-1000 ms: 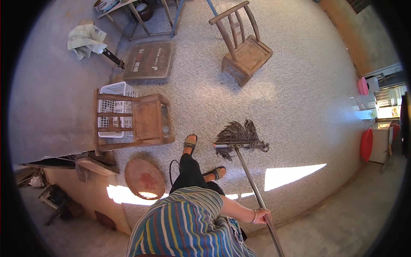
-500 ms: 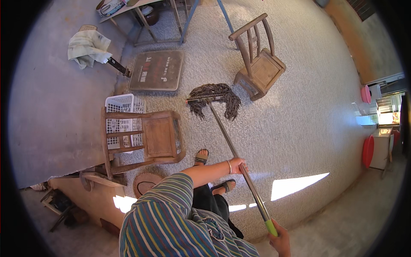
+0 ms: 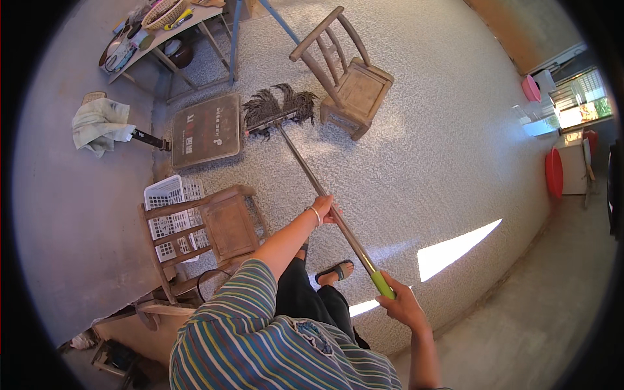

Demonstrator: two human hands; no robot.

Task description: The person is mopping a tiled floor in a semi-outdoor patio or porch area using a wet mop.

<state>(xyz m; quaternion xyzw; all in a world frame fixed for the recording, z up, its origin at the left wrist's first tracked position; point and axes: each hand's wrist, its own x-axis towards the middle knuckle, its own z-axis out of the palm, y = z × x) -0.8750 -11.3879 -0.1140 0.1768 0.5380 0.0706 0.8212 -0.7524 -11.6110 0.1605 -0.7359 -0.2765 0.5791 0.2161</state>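
Note:
A mop point(image 3: 303, 164) with a long metal pole slants across the floor in front of me. Its dark string head point(image 3: 278, 108) lies spread on the speckled floor, between the platform scale and a wooden chair. My left hand point(image 3: 324, 209), with a bracelet at the wrist, is closed around the middle of the pole. Lower down, my right hand point(image 3: 402, 301) grips the green end point(image 3: 383, 285) of the handle.
One wooden chair point(image 3: 361, 91) stands beyond the mop head; another chair point(image 3: 229, 227) is at left by a white plastic basket point(image 3: 170, 207). The platform scale point(image 3: 207, 133), partly beside a cloth-draped post point(image 3: 103, 125), sits near the wall. A cluttered table point(image 3: 170, 31) is far left. Red basin point(image 3: 554, 173) at right.
The mop head has moved forward, away from me, toward the gap between scale and far chair. Both hands have moved forward with the pole, and my view has shifted.

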